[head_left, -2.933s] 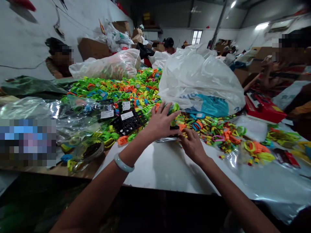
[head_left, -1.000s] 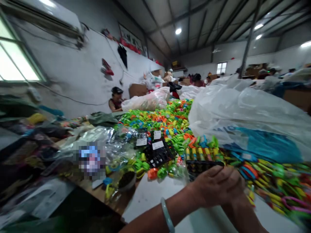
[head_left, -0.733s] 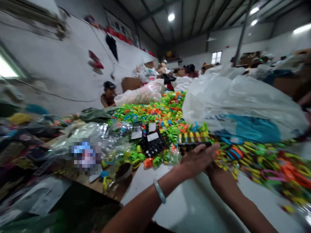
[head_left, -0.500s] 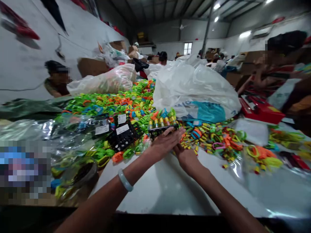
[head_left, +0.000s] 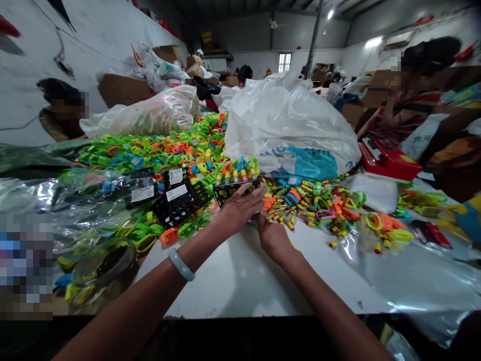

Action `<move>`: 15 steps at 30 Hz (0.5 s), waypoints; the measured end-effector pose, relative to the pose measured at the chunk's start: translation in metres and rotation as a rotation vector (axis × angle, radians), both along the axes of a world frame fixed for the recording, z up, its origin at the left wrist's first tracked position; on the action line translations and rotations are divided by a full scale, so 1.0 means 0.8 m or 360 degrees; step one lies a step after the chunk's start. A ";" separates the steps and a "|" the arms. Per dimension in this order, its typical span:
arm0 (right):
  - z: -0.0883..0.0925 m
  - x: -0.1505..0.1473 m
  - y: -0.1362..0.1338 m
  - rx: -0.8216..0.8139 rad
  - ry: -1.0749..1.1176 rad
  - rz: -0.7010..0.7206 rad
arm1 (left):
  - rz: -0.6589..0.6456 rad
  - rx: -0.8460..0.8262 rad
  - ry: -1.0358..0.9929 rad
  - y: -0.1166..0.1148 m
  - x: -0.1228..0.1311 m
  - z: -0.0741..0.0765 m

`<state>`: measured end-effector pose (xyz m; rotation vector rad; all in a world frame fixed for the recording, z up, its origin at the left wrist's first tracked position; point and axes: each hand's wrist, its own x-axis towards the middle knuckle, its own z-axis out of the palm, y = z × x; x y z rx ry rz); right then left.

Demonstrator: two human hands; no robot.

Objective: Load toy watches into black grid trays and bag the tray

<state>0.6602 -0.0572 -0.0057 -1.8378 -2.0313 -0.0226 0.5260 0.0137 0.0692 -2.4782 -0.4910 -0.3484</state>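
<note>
Over the white table, back from its front edge, a black tray (likely light, stiff; hold its ends) tilts, the left hand flat against it; whether the right hand grips, I cannot tell.

Gloss Meeting Matt

The filled tray is looking like hard plastic. 3 paper labels are showing matt. Clear plastic bags are shining, crinkled and glossy. The white sack is wrinkling in satiny plastic. The tabletop is gleaming smooth, the bracelet is looking polished, the cardboard box matt.
</note>
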 end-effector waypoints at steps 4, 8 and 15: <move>-0.002 -0.003 -0.004 -0.0035 -0.0080 -0.0038 | -0.0018 0.0165 0.0034 0.002 0.004 -0.004; 0.000 -0.002 -0.002 0.0167 0.0009 -0.0053 | 0.0018 0.0302 0.0059 0.000 0.008 -0.005; -0.026 0.003 0.007 0.0364 0.0288 -0.0075 | 0.0068 0.0354 0.0071 0.003 0.011 -0.013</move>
